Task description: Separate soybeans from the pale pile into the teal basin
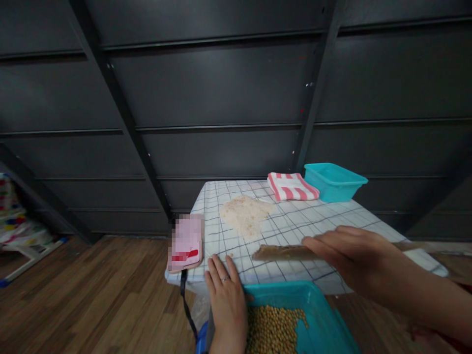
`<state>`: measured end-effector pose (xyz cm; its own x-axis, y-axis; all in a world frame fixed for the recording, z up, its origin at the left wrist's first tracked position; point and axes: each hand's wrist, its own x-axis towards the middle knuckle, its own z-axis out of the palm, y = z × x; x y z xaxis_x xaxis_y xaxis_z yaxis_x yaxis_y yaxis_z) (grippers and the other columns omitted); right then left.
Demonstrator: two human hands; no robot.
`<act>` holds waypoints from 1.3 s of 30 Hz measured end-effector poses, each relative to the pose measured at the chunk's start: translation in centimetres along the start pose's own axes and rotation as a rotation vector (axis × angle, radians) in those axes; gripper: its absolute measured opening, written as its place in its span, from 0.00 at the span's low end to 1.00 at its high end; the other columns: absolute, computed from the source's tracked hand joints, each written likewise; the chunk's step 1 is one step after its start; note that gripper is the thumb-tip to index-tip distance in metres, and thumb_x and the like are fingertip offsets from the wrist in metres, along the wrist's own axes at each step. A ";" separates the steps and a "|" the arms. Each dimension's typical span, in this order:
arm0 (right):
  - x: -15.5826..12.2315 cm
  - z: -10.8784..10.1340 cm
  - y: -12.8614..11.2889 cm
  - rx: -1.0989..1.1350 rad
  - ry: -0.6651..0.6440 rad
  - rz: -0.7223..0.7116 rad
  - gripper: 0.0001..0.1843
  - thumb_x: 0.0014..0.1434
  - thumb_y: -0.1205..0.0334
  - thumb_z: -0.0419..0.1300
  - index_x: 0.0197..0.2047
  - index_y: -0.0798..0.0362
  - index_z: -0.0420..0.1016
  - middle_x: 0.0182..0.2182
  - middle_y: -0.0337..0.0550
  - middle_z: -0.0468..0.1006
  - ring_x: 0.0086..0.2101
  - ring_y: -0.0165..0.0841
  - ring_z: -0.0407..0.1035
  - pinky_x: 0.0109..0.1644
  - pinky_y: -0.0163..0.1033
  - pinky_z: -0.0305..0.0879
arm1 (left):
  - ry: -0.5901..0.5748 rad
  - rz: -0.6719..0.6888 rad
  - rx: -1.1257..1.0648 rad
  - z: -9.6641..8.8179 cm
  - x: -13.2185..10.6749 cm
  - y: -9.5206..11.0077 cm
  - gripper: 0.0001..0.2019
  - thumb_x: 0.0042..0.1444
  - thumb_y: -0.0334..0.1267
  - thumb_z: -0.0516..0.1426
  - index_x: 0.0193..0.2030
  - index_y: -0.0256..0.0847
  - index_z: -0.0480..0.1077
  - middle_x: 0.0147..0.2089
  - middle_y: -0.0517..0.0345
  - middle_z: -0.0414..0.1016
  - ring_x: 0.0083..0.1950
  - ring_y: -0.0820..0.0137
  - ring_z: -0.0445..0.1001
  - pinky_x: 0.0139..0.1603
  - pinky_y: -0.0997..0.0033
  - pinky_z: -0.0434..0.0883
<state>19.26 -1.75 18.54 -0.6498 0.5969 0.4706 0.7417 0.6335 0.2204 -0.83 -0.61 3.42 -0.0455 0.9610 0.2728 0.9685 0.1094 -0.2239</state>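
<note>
My left hand (225, 300), a ring on one finger, lies flat with fingers stretched out on the near edge of the checked tablecloth (217, 196). Its side is against a teal tub (280, 287) holding yellowish beans (273, 327), partly cut off by the lower frame edge. Blurred by motion, my right hand (342, 248) is over a brown wooden stick (280, 252) that runs sideways across the table's near side. The fingers are together on the stick; the thumb is hidden. Beyond both hands, a pale, crumbly heap (247, 214) is spread on the cloth.
A pink pouch or phone case (186, 241), partly pixelated, lies at the table's left edge, its black strap (187, 305) hanging down. At the back right are a folded pink-and-white striped towel (291, 187) and a teal basin (334, 183). A dark panelled wall (221, 88) stands behind.
</note>
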 end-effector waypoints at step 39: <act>3.5 3.0 2.2 -0.022 0.026 -0.222 0.22 0.47 0.79 0.44 0.41 0.54 0.70 0.31 0.42 0.77 0.30 0.31 0.70 0.34 0.37 0.64 | -0.016 -0.013 -0.136 0.2 -0.2 -0.1 0.43 0.37 0.45 0.64 0.59 0.35 0.52 0.61 0.26 0.54 0.62 0.46 0.53 0.59 0.50 0.57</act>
<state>18.10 3.26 18.14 -0.7931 0.4308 0.4306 0.5845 0.7371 0.3392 -0.95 -0.74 3.20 -0.0611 0.9639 0.2592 0.9919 0.0875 -0.0916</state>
